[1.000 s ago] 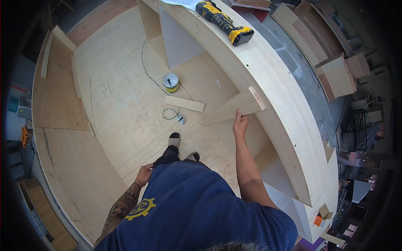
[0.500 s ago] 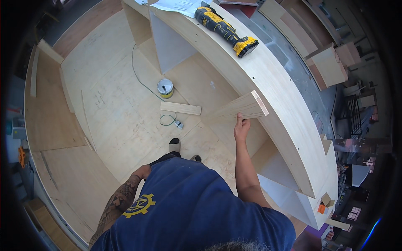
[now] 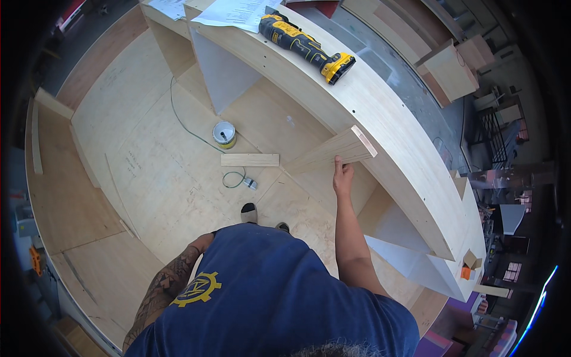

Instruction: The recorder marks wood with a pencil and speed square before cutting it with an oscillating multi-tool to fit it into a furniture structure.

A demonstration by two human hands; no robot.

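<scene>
My right hand (image 3: pixel 342 177) grips the lower edge of a pale wooden board (image 3: pixel 333 150), thumb on its face. The board stands on end at a slant, its upper end beside the inner edge of the curved plywood counter (image 3: pixel 385 113). Down at my hip is my left hand (image 3: pixel 203 243), close against my dark clothing; its fingers are mostly hidden. A shorter wooden strip (image 3: pixel 250 160) lies flat on the plywood floor (image 3: pixel 143 149), left of the held board.
On the counter top lie a yellow and black cordless power tool (image 3: pixel 306 47) and printed paper sheets (image 3: pixel 232 13). An open paint can (image 3: pixel 224 135) stands on the floor near a thin green hose (image 3: pixel 191 131) with a grey fitting (image 3: pixel 250 184). A curved plywood wall (image 3: pixel 71 196) encloses the left side.
My view has shifted slightly, so the counter, tool and can appear further left. My right hand keeps its hold on the board, which stays beside the counter edge.
</scene>
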